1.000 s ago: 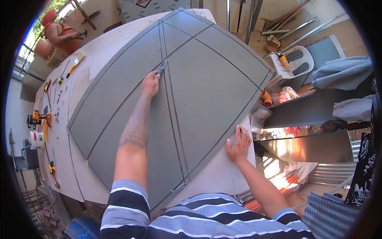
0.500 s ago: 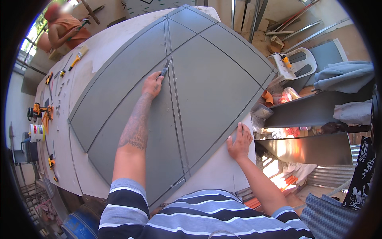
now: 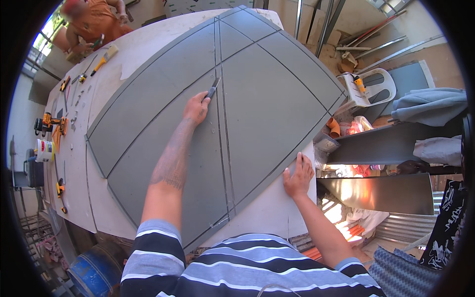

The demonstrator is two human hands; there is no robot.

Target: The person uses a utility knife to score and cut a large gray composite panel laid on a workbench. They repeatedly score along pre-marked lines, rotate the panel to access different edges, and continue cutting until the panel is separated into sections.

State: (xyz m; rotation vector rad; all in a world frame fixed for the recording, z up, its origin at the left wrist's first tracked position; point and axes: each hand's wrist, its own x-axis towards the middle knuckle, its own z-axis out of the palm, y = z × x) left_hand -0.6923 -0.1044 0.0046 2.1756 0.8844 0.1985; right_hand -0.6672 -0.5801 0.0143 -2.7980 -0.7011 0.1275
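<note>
A large grey panel [image 3: 277, 94] with dark grooves across its face lies on the white tabletop [image 3: 262, 222]. My left hand [image 3: 197, 107] is closed round the dark handle of a narrow flat-bladed scraper [image 3: 213, 89]. Its blade tip meets the left of two close parallel lines running down the panel; the exact contact is too small to tell. Small pale crumbs lie along these lines below my hand. My right hand [image 3: 298, 175] rests on the tabletop with fingers spread, its fingertips at the panel's near right edge, holding nothing.
On the table's left are a paintbrush [image 3: 105, 59], a cordless drill [image 3: 48, 121], a white tub [image 3: 45, 150] and a clamp [image 3: 60, 188]. A co-worker [image 3: 96, 22] is at the far left. Rightward stand a white plastic chair [image 3: 363, 94] and dark sheets [image 3: 386, 143].
My left hand has drawn the scraper slightly toward me along the line. My right hand stays put. The co-worker has shifted, and the whole view has turned a little.
</note>
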